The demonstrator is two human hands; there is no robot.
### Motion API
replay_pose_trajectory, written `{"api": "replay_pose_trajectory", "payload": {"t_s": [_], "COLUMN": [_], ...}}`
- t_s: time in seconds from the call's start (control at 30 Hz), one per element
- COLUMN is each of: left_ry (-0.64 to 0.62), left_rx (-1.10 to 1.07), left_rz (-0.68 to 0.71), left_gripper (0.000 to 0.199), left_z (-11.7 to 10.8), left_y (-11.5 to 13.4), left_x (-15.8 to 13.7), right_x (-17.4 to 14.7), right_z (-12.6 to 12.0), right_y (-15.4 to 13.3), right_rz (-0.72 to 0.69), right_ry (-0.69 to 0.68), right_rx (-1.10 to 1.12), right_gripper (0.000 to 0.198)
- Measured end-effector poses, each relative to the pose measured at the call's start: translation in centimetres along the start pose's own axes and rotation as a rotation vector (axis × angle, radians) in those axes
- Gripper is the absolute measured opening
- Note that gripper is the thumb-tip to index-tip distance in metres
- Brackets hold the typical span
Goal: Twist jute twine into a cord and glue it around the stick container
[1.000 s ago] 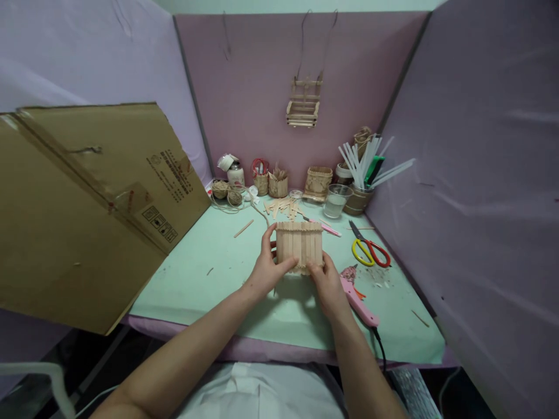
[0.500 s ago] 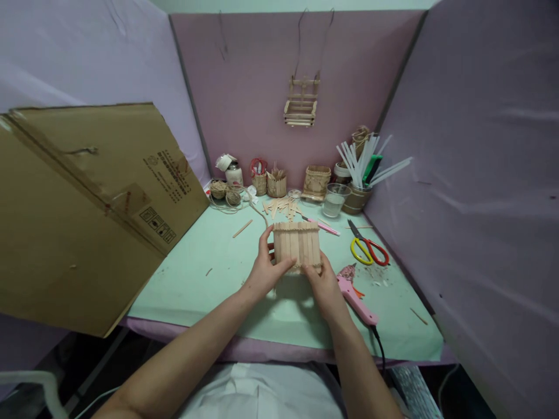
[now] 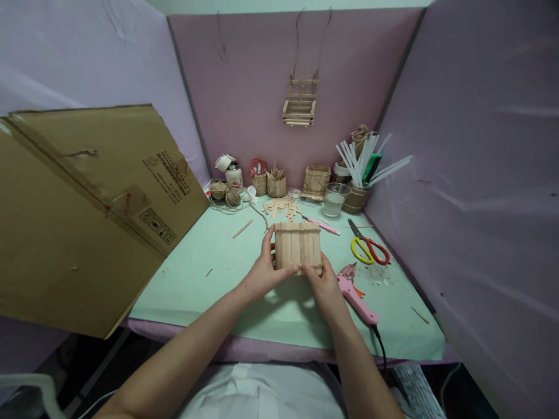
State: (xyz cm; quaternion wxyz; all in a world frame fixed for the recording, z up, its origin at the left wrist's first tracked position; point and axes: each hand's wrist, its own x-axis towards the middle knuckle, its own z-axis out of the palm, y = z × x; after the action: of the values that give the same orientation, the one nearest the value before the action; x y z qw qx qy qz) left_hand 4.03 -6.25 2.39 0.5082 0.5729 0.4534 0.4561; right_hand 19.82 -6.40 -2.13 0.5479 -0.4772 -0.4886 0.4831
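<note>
A small box-like piece made of wooden craft sticks [image 3: 299, 245] is held up over the green tabletop, its face of upright sticks turned toward me. Twine-like trim runs along its top and bottom edges. My left hand [image 3: 271, 260] grips its left side, thumb along the lower edge. On the lower right corner, my right hand [image 3: 322, 281] closes with the thumb in front; the fingers behind are mostly hidden. Just right of that hand lies a pink hot glue gun [image 3: 358, 299]. Scissors with yellow and red handles [image 3: 369, 247] rest farther right.
Loose craft sticks [image 3: 282, 206] and a pink craft knife [image 3: 323, 226] lie behind the piece. Along the back stand twine balls [image 3: 218, 189], a glass cup [image 3: 335, 201] and a pot of white glue sticks [image 3: 357, 198]. A large cardboard sheet [image 3: 96, 221] leans at left.
The left thumb has slid slightly right along the lower edge of the craft-stick piece, nearer the right thumb. Both hands keep hold of it, and the piece has hardly moved.
</note>
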Motion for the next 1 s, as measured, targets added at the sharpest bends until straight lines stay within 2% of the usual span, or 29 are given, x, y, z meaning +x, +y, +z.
{"api": "replay_pose_trajectory", "payload": {"t_s": [0.33,0.8,1.0], "left_ry": [0.020,0.075,0.043], "left_rx": [-0.044,-0.071,-0.184], "left_rz": [-0.009,0.007,-0.019], "left_gripper": [0.104,0.110,0.111], "left_z": [-0.5,0.3,-0.7], "left_y": [-0.2,-0.5,-0.8], "left_x": [-0.1,-0.2,0.4], "right_x": [-0.3,-0.5,-0.6], "right_z": [-0.1,0.8,0.5], "right_y": [-0.5,-0.7,-0.5], "right_rz": [0.036,0.049,0.046], "right_ry": [-0.008,0.120,0.051], "right_rx": [0.002,-0.083,0.072], "right_gripper": [0.074,0.083,0.083]}}
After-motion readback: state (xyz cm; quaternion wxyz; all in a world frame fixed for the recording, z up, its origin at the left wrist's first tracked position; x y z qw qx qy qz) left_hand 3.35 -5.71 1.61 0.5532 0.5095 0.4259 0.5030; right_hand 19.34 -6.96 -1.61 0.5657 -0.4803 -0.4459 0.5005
